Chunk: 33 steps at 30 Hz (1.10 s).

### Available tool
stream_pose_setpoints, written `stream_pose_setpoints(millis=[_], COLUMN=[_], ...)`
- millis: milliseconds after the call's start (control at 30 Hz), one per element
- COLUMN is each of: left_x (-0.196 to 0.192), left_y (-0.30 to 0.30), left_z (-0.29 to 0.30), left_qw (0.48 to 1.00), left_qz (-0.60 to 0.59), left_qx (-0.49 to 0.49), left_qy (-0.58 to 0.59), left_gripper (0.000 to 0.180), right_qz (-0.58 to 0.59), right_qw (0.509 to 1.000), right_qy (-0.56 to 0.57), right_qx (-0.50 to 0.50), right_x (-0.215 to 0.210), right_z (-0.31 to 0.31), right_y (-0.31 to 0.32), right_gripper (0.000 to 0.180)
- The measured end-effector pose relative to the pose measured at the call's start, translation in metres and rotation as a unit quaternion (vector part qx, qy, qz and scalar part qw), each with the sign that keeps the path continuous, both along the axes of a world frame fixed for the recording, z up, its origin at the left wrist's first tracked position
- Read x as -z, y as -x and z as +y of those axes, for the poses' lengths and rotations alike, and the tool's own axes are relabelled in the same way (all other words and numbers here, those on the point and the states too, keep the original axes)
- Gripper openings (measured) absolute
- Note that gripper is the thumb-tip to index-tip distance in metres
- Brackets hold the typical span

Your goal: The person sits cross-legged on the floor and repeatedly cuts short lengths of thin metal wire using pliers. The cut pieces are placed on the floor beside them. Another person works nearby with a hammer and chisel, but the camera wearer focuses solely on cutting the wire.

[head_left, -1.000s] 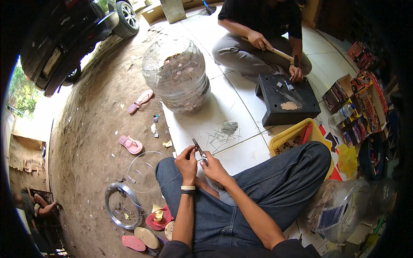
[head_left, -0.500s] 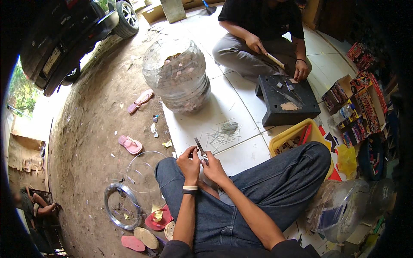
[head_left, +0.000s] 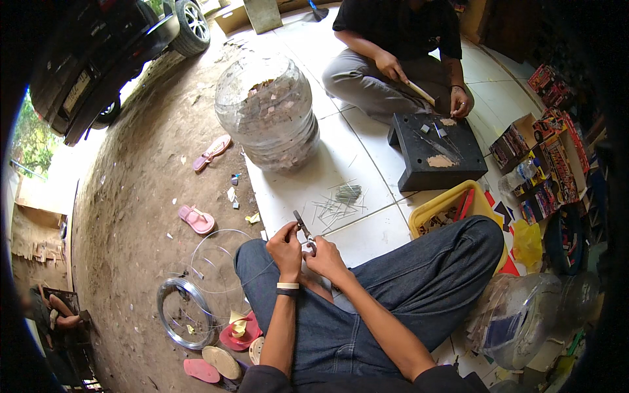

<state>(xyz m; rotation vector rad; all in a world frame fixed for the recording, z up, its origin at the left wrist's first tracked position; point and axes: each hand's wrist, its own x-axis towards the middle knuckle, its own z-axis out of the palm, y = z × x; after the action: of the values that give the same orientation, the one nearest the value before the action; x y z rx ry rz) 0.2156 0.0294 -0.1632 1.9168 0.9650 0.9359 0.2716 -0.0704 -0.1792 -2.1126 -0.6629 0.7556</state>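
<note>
My left hand [head_left: 285, 247] and my right hand [head_left: 325, 255] meet above my left knee, both closed around small metal pliers [head_left: 303, 228] whose tip points up and away. A thin wire runs from the hands down to loose wire loops [head_left: 216, 262] on the dirt at my left. Cut wire pieces [head_left: 339, 204] lie scattered on the white tile just ahead of the hands. I sit cross-legged in blue jeans [head_left: 393, 295].
A big clear jug [head_left: 267, 111] full of scraps stands ahead. Another person sits beyond, working with a stick over a black block [head_left: 436, 150]. Yellow tray [head_left: 445, 213], colourful boxes [head_left: 550, 164] at right, pink sandals [head_left: 196, 219], metal rim [head_left: 183, 314], car [head_left: 111, 59] at left.
My hands have shifted slightly with the pliers, staying together. The other person's hand with the stick has moved over the black block.
</note>
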Motion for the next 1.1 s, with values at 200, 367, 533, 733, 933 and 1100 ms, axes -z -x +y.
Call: stream_pose_setpoints(millis=[200,367,533,733,933,1100], left_x=[0.001,0.004,0.003,-0.004,0.000,0.003], left_y=[-0.004,-0.003,-0.004,-0.004,-0.005,-0.001], left_z=[-0.004,-0.001,0.000,0.000,0.002,-0.002], left_qw=[1.000,1.000,1.000,0.999,1.000,0.998], left_qz=[-0.012,0.025,-0.008,-0.032,0.000,0.030], left_qx=[0.012,0.011,-0.001,-0.005,0.018,0.053], left_qy=[-0.011,-0.008,0.004,0.018,0.024,-0.005], left_gripper=[0.013,0.013,0.012,0.012,0.011,0.010], right_qz=[0.018,-0.011,0.019,0.115,0.069,0.041], right_qw=[0.999,0.994,0.980,0.984,0.992,0.968], right_qy=[0.011,0.000,-0.085,-0.135,-0.104,-0.142], right_qx=[0.035,0.107,0.182,-0.015,0.010,0.201], right_x=[0.009,0.011,0.013,0.011,0.012,0.013], right_z=[0.004,0.009,0.006,0.004,0.004,0.010], right_y=[0.002,0.005,-0.009,-0.008,-0.009,-0.016], right_gripper=[0.028,0.033,0.036,0.038,0.034,0.029])
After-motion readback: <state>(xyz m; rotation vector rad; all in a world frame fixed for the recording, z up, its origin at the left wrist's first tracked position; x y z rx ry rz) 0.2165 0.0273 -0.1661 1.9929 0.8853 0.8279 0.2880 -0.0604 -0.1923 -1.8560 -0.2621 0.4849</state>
